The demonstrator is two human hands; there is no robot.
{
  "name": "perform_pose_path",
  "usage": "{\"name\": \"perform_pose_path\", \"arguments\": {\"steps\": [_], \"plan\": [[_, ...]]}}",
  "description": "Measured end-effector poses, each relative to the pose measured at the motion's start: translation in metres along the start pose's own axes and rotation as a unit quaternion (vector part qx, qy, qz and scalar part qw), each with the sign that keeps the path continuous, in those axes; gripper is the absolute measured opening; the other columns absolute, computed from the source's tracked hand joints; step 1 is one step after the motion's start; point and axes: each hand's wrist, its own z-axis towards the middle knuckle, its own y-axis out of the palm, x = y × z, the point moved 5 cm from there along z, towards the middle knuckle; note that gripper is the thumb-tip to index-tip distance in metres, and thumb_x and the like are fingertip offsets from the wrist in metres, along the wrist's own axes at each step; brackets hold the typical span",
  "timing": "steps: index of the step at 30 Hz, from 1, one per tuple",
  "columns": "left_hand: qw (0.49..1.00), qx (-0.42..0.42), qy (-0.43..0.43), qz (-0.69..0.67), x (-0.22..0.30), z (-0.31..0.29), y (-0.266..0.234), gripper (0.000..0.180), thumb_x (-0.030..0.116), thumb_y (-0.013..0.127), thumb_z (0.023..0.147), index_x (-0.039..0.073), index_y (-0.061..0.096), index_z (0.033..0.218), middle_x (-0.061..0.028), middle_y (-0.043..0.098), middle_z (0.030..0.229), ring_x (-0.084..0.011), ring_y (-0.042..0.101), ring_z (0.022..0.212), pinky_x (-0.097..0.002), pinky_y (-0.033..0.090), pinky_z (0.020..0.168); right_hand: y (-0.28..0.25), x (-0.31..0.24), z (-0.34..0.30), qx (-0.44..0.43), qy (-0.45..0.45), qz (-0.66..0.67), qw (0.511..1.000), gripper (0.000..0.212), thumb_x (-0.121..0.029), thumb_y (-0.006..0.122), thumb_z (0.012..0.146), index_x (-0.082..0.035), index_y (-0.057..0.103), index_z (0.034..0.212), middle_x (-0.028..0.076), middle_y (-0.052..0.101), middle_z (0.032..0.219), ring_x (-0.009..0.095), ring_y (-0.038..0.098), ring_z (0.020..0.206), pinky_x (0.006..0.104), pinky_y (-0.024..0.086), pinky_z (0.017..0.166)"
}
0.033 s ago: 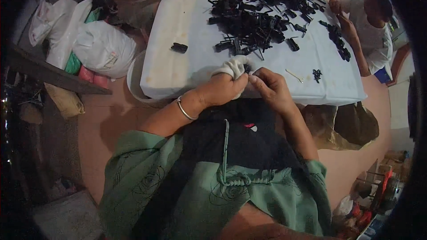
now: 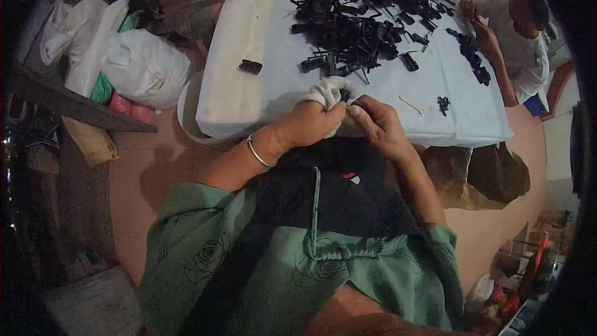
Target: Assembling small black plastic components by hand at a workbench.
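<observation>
My left hand [image 2: 309,126], with a metal bangle on the wrist, is closed around a bunched white cloth [image 2: 324,92] at the near edge of the white table [image 2: 249,93]. A small black part [image 2: 345,94] shows in the cloth's folds. My right hand [image 2: 380,128] is beside it, its fingertips pinching the cloth's right side. Both hands are over my lap, above a dark garment and green clothing.
A big pile of black plastic parts [image 2: 360,18] covers the table's far middle. A lone black part [image 2: 250,66], a thin stick [image 2: 411,106] and a small black piece [image 2: 443,103] lie nearer. Another person [image 2: 519,31] works at the right, a second at the top. White bags [image 2: 134,62] and a bucket [image 2: 186,112] stand at the left.
</observation>
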Motion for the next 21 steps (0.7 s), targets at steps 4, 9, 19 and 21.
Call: {"name": "perform_pose_path", "arguments": {"steps": [4,9,19,21], "plan": [[0.988,0.049,0.133,0.063,0.003,-0.005,0.006,0.03,0.01,0.046,0.083,0.004,0.045,0.112,-0.0072,0.054,0.084,-0.0154,0.053,0.073,-0.0276,0.044,0.065,0.007,0.007,-0.001,-0.036,0.036,-0.07,0.996,0.029,-0.023,0.041,0.093,0.0,0.052,0.078,-0.005,0.043,0.062,0.004,0.035,0.058,0.0202,0.033,0.051],[0.961,0.085,0.204,0.168,0.011,-0.01,0.006,0.026,0.009,0.048,0.082,0.0,0.046,0.107,-0.0165,0.055,0.087,-0.0242,0.056,0.08,-0.0332,0.044,0.071,0.02,0.024,0.006,-0.025,0.021,0.016,0.999,0.03,-0.023,0.041,0.093,-0.001,0.052,0.077,-0.005,0.045,0.065,0.003,0.036,0.062,0.02,0.034,0.055],[0.903,0.09,0.127,0.4,0.008,-0.002,-0.04,0.026,0.007,0.043,0.079,0.002,0.05,0.104,-0.0166,0.056,0.083,-0.0303,0.055,0.073,-0.036,0.044,0.07,0.01,0.002,0.03,0.019,-0.026,-0.189,0.981,0.025,-0.027,0.049,0.088,-0.003,0.054,0.091,0.007,0.052,0.062,0.013,0.049,0.059,0.0288,0.041,0.056],[0.839,0.149,0.151,0.502,0.0,0.002,-0.075,0.022,0.008,0.046,0.074,0.006,0.058,0.092,-0.016,0.057,0.079,-0.0302,0.055,0.071,-0.0404,0.043,0.065,0.004,0.015,0.042,0.046,-0.018,-0.287,0.957,0.027,-0.029,0.051,0.084,-0.006,0.051,0.098,0.012,0.054,0.064,0.021,0.053,0.06,0.034,0.043,0.056]]}}
